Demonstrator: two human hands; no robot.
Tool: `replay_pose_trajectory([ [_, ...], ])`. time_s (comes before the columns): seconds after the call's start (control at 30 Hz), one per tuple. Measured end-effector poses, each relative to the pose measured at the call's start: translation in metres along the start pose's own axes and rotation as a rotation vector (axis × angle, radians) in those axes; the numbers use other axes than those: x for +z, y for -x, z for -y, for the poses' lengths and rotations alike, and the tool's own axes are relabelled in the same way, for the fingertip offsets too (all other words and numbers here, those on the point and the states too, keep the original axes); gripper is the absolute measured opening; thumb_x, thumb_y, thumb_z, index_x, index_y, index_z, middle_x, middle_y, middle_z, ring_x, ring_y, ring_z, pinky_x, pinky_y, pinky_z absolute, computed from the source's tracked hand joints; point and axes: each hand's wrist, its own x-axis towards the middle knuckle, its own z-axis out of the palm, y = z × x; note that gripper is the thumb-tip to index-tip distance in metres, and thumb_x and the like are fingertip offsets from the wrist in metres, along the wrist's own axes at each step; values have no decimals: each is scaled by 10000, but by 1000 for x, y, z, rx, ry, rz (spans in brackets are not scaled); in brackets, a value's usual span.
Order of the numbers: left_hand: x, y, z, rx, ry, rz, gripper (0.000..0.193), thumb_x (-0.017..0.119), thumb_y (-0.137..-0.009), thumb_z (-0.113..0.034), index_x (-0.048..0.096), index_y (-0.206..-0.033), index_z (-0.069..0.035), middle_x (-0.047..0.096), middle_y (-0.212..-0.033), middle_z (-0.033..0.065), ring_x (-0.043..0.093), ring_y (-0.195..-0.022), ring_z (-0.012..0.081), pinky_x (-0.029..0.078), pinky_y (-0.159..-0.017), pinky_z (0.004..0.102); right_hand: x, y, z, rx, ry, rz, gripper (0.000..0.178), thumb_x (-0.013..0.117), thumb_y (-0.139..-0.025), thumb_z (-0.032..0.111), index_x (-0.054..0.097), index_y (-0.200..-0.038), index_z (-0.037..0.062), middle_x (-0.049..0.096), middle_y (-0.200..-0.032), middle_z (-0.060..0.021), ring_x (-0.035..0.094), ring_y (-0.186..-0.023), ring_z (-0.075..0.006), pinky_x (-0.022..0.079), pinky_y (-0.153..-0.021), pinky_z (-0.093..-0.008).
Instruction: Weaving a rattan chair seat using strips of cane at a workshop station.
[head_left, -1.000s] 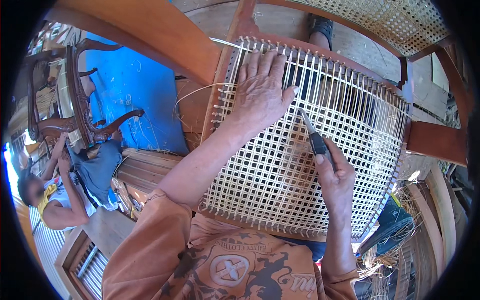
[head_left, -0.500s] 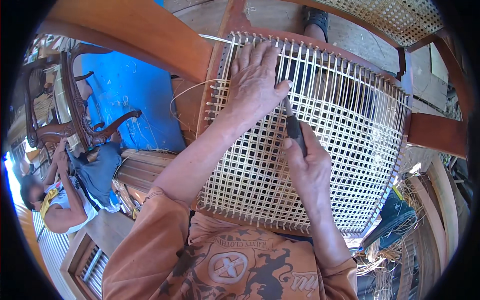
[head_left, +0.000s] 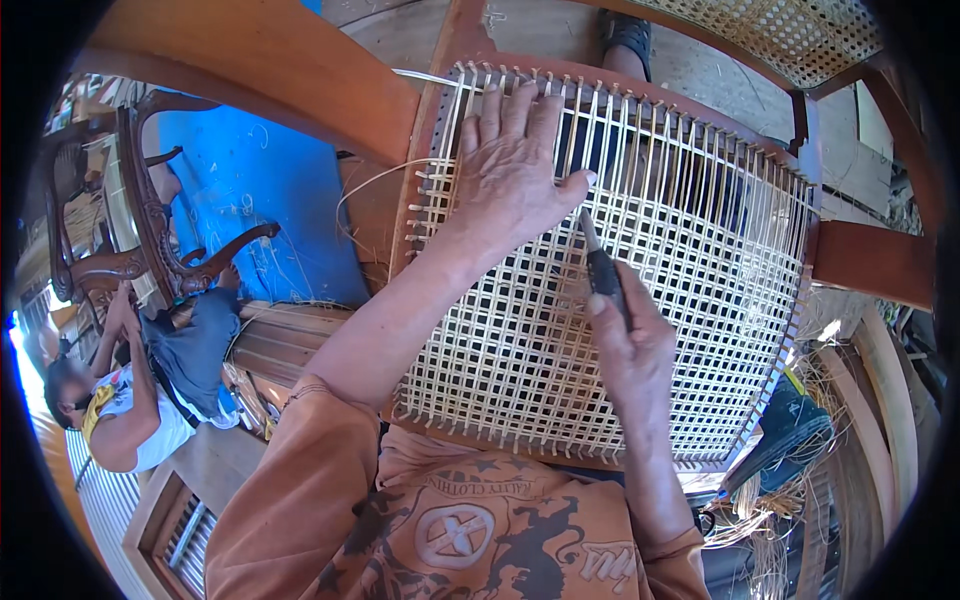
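Observation:
A woven cane seat panel (head_left: 520, 330) fills a wooden chair frame (head_left: 425, 150) in front of me. Its near part is a close grid; toward the far edge mostly lengthwise strands run, tied through holes in the rim. My left hand (head_left: 510, 185) lies flat on the far left strands, fingers spread and thumb pointing right. Wrapped around the black handle of a pointed metal tool (head_left: 603, 272) is my right hand (head_left: 635, 340). The tool's narrow tip rests at the weave just below my left thumb; whether it is under a strand I cannot tell.
A loose cane strand (head_left: 375, 185) curls off the left rim. Beyond it lies a blue panel (head_left: 290, 200). At left another person (head_left: 140, 400) sits by a carved dark chair frame (head_left: 130, 260). Cane scraps (head_left: 770, 520) and wooden boards (head_left: 880, 420) lie at lower right.
My right hand and the tool have shifted slightly right, and the tip has slid a little toward me. The left hand stays flat, its thumb a bit further right.

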Motion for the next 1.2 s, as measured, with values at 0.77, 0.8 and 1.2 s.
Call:
replay_pose_trajectory([
  [0.77,19,-12,-24,69,64,-39,834,649,-723,-462,344,-1328,25,254,-1402,262,175,-1317,448,107,-1071,529,-32,-2,-23,-4,-149,-142,329,547,-857,137,559,-1158,5,531,-661,11,464,-577,-38,376,-503,-206],
  [0.8,19,-12,-27,68,60,-38,834,649,-723,-462,344,-1328,25,254,-1402,262,175,-1317,448,107,-1071,529,-36,1,-26,42,-202,-156,335,552,-862,150,558,-1153,-18,525,-680,33,438,-583,-24,358,-511,-188],
  [1.2,20,-13,-38,17,5,-26,872,648,-709,-484,308,-1350,-1,241,-1408,234,156,-1321,425,103,-1065,531,-34,-2,-32,122,-264,-138,338,552,-868,174,561,-1150,-13,501,-700,28,403,-589,-26,335,-527,-186],
])
